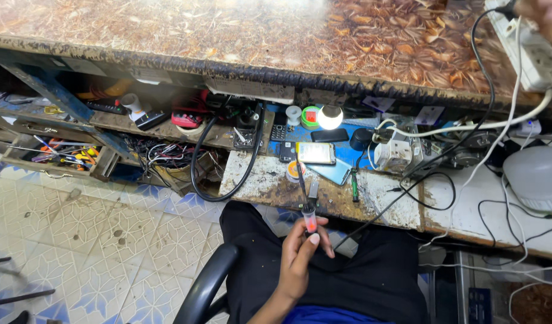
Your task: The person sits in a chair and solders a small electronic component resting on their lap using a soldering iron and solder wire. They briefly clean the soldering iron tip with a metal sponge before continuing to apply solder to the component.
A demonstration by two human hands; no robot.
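A lit lamp (330, 117), a phone (316, 153) and a green screwdriver (354, 185) lie on the workbench (384, 198)

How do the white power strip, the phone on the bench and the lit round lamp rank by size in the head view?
1. White power strip, partly cut off by the frame.
2. Phone.
3. Lit round lamp, close to the phone in size, so that order is unsure.

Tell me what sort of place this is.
Probably a small electronics repair bench: mobile phones lie on the worn worktop, screwdrivers fill an open drawer, and the left hand holds a soldering iron.
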